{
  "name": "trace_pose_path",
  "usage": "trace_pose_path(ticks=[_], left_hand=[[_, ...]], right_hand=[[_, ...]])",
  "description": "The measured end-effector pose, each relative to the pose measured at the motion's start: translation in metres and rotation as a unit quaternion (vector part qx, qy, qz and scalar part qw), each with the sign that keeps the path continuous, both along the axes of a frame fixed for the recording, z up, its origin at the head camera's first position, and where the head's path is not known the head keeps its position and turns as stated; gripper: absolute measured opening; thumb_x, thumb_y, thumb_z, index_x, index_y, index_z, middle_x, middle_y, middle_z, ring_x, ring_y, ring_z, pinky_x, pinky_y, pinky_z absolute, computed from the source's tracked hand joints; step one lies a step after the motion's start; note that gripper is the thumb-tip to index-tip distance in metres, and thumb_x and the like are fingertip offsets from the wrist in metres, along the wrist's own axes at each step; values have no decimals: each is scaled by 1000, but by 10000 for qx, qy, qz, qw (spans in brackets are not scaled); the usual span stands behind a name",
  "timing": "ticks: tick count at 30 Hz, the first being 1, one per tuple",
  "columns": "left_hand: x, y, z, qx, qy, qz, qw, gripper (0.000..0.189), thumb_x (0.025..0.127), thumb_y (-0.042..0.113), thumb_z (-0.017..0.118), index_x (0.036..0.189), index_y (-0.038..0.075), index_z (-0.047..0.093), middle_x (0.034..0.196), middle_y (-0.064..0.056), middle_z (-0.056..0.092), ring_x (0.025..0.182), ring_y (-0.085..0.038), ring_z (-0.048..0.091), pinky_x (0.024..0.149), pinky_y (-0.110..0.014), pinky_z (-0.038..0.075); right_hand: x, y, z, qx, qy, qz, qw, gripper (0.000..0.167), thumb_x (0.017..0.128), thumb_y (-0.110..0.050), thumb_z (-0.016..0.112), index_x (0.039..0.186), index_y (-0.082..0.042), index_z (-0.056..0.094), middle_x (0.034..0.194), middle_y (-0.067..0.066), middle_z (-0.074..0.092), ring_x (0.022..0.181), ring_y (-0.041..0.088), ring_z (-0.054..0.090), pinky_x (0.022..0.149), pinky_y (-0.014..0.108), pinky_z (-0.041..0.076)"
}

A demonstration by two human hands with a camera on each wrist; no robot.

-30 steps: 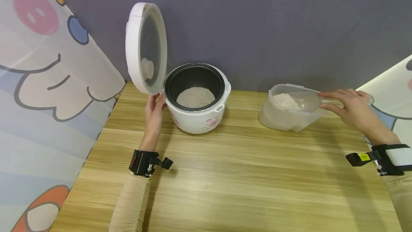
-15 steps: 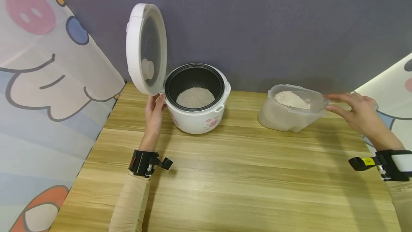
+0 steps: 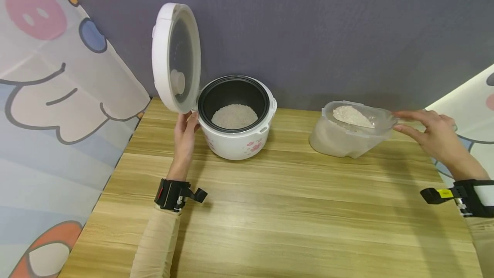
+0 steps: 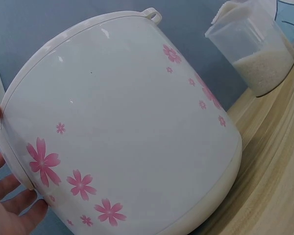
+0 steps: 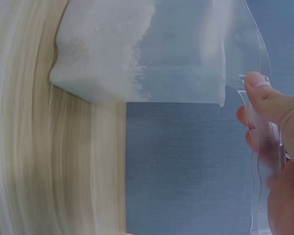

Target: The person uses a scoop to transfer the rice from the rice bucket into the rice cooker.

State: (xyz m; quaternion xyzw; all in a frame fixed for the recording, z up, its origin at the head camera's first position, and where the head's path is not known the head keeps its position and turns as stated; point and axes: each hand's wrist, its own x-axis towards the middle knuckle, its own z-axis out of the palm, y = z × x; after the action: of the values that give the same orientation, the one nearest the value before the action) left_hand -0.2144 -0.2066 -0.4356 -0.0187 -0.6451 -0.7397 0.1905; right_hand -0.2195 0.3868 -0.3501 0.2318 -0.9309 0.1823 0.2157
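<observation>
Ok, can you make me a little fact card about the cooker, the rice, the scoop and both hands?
Rice cooker: white with pink flowers, on the wooden table
Lid: open, standing up
Rice: in the cooker's black pot, the translucent container and the scoop
Scoop: clear, loaded with rice, its front part inside the container's mouth
Left hand: at the cooker's side, by the lid; grip unclear
Right hand: holds the scoop
</observation>
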Motion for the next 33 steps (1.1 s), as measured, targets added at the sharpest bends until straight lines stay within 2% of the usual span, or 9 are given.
trace_pose_path(ticks=[11, 17, 18, 20, 22, 23, 26, 30, 33], left_hand=[[-2, 1, 0, 46, 24, 3, 10000, 45, 109, 22, 51, 153, 16, 48, 146, -3, 55, 128, -16, 55, 111, -47, 43], [-3, 0, -1, 63, -15, 40, 10000, 44, 109, 22, 51, 152, 14, 49, 144, -4, 55, 126, -15, 55, 109, -43, 43], [-3, 0, -1, 61, -19, 46, 10000, 44, 109, 22, 51, 152, 14, 49, 144, -4, 55, 126, -15, 55, 109, -43, 43], [-2, -1, 0, 56, -18, 50, 10000, 44, 109, 22, 50, 152, 15, 49, 143, -4, 56, 125, -14, 55, 109, -43, 43], [-1, -1, 0, 43, -26, 34, 10000, 44, 109, 22, 51, 153, 16, 49, 144, -3, 56, 126, -15, 56, 109, -43, 44], [-1, 0, 0, 39, -21, 20, 10000, 44, 109, 22, 51, 153, 16, 48, 144, -3, 55, 125, -15, 56, 110, -44, 43], [-1, 1, 0, 8, -42, 0, 10000, 44, 109, 22, 51, 153, 16, 48, 144, -4, 55, 125, -16, 56, 111, -45, 43], [-2, 1, 0, -4, -33, 48, 10000, 44, 109, 23, 51, 152, 16, 49, 142, -3, 56, 124, -15, 56, 109, -42, 44], [-2, 0, 0, 22, -15, 57, 10000, 43, 109, 22, 51, 152, 16, 50, 141, -3, 57, 124, -15, 56, 108, -40, 45]], right_hand=[[3, 1, 4, -4, -37, -143, 9999, 33, 97, -20, 74, 118, 4, 71, 115, -57, 34, 111, -31, 24, 79, 37, 21], [-1, -10, 17, 58, 217, -36, 9997, 33, 96, -19, 75, 122, 2, 71, 117, -50, 40, 110, -32, 29, 85, 11, 27], [-2, -13, 19, 63, 189, -44, 9998, 33, 96, -18, 75, 123, 0, 72, 117, -48, 40, 109, -31, 31, 85, 10, 29], [-3, -21, 26, 106, -37, -115, 9999, 35, 96, -17, 74, 127, -2, 70, 121, -40, 51, 106, -21, 41, 90, 19, 35], [-3, -30, 33, 93, -412, -171, 9990, 36, 99, -16, 71, 131, -1, 68, 129, -17, 66, 109, 2, 53, 103, 38, 36], [-2, -35, 37, 92, -553, -166, 9983, 36, 100, -16, 70, 133, -1, 66, 131, -3, 69, 109, 16, 55, 104, 49, 35], [-1, -49, 46, 80, -984, -114, 9951, 38, 104, -16, 64, 137, 2, 61, 132, 32, 60, 103, 47, 51, 104, 76, 21], [-8, -70, 56, 55, -1167, 21, 9932, 39, 104, -17, 64, 137, 2, 61, 134, 33, 58, 103, 48, 50, 107, 78, 13], [-17, -89, 62, 82, -1207, 136, 9926, 39, 103, -16, 65, 137, 2, 62, 135, 32, 59, 103, 44, 49, 101, 70, 19]])
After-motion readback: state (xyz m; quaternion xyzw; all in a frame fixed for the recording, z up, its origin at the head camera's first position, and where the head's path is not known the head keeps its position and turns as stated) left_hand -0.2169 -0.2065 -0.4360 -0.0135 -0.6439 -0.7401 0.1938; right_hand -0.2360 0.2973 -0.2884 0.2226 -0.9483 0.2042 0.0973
